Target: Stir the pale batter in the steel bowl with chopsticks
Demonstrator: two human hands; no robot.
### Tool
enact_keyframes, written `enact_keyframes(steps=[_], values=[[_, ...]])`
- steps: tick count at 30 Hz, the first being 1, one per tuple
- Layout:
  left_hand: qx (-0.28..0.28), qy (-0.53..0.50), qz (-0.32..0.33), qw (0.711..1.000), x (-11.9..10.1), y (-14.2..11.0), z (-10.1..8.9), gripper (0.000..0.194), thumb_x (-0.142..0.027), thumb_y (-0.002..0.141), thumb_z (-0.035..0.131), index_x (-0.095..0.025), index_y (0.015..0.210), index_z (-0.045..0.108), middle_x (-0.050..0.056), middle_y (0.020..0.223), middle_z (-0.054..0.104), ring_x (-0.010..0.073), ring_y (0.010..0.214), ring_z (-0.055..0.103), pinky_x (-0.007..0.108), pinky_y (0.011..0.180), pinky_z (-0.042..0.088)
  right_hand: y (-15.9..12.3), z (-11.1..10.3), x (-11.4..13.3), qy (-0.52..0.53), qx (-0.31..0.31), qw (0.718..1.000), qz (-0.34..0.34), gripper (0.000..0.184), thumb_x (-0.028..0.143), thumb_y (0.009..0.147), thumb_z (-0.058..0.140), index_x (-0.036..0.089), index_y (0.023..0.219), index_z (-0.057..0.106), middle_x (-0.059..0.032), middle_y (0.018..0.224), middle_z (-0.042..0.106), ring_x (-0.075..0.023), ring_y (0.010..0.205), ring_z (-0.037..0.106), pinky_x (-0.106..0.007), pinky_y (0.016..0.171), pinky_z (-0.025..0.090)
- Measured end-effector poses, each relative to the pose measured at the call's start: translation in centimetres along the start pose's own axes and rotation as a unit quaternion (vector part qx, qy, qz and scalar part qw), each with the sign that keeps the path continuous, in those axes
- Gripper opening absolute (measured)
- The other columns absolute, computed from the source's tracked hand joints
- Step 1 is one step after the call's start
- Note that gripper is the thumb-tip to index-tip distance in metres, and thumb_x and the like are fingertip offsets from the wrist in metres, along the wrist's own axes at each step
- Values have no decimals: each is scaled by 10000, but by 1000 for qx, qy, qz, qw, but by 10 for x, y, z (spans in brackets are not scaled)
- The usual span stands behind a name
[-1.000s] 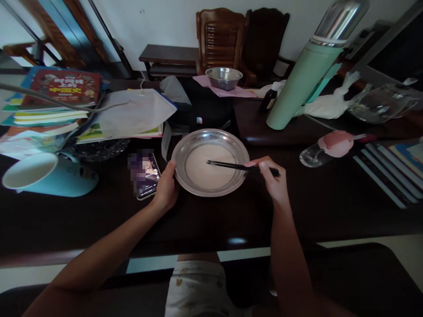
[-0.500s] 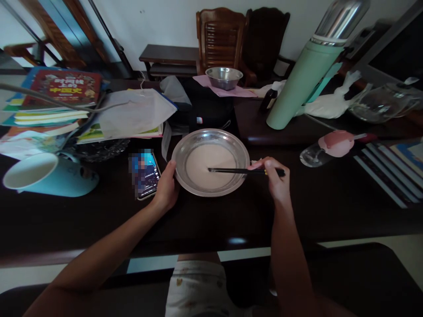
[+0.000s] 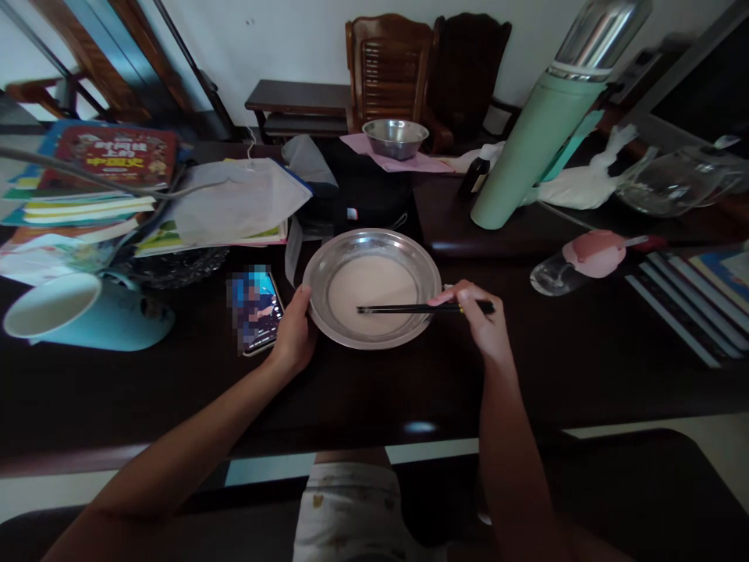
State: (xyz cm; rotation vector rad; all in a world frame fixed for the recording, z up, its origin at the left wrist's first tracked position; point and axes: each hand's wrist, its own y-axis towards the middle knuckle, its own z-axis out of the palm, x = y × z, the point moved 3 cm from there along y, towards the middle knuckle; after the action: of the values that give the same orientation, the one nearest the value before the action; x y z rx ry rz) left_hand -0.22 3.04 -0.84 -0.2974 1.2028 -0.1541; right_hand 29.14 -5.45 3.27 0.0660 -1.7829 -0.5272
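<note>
Where books crowd: dark table [image 3: 585,367], wooden chairs [image 3: 389,70].

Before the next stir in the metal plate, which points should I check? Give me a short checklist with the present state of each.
1. Left hand steadies the metal plate at its rim: ok.
2. Right hand grips the chopsticks: ok.
3. Chopstick tips are inside the pale batter: ok.
4. Plate sits flat on the table: ok.
5. Phone lies close beside the plate, within splash range: not ok.
6. Batter smooth, without lumps: cannot tell.
</note>
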Motion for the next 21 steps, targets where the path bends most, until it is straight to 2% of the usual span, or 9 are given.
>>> enact_keyframes(steps=[2, 6, 8, 10, 13, 15, 18, 21], values=[[-9, -7, -6, 1000, -1, -1, 1, 309, -443, 937, 740, -214, 1137, 793, 75, 1278, 861, 325, 1465, 687, 454, 1275, 529, 1, 1, 0, -15, 24, 1000, -9, 494, 719, 1044, 668, 320, 876, 907, -35, 903, 888, -263, 914, 811, -446, 900, 625], [-14, -14, -12, 1000, -2, -2, 1, 277, -410, 947, 727, -207, 1123, 795, 78, 1240, 868, 321, 1454, 696, 443, 1264, 540, 0, -4, -2, -16, -44, 999, -12, 470, 695, 1053, 674, 321, 895, 911, -36, 899, 888, -263, 913, 810, -444, 899, 615], [-9, -9, -6, 1000, -2, -1, 1, 293, -431, 921, 766, -211, 1112, 795, 75, 1234, 870, 333, 1443, 703, 456, 1253, 552, -1, -5, -2, -3, -56, 998, -8, 496, 682, 1072, 650, 313, 858, 902, -36, 846, 872, -258, 860, 806, -438, 863, 622], [-6, -5, -1, 1000, -2, -1, 0, 325, -461, 895, 799, -217, 1111, 794, 71, 1232, 870, 343, 1427, 712, 467, 1242, 563, 0, -2, -1, 3, -22, 1000, -7, 498, 676, 1078, 643, 315, 850, 899, -32, 829, 866, -254, 835, 803, -434, 847, 630], [-7, -4, -4, 1000, -1, 0, 0, 359, -487, 869, 822, -216, 1102, 790, 72, 1202, 870, 350, 1393, 730, 467, 1220, 582, 1, 1, 1, -9, 31, 999, -19, 475, 693, 1064, 657, 331, 894, 911, -32, 883, 882, -262, 902, 813, -447, 895, 635], [-9, -5, -9, 1000, -1, 0, 0, 361, -482, 860, 832, -212, 1094, 787, 74, 1181, 870, 352, 1373, 740, 463, 1206, 593, 1, -1, 0, -26, 14, 999, -23, 457, 697, 1056, 669, 337, 924, 917, -34, 922, 891, -268, 948, 813, -458, 929, 625], [-7, -7, -10, 1000, -2, -1, 0, 325, -464, 887, 810, -216, 1096, 788, 67, 1179, 869, 342, 1375, 739, 449, 1203, 595, -1, -5, -3, -21, -49, 998, -14, 444, 671, 1065, 674, 332, 914, 917, -36, 921, 890, -263, 944, 814, -455, 934, 616], [-2, -7, -6, 1000, -3, -1, 1, 286, -448, 928, 766, -220, 1099, 793, 61, 1211, 868, 324, 1403, 725, 423, 1215, 580, -1, -4, -3, 5, -42, 999, -11, 476, 673, 1068, 664, 321, 858, 906, -35, 850, 871, -252, 856, 808, -442, 868, 632]])
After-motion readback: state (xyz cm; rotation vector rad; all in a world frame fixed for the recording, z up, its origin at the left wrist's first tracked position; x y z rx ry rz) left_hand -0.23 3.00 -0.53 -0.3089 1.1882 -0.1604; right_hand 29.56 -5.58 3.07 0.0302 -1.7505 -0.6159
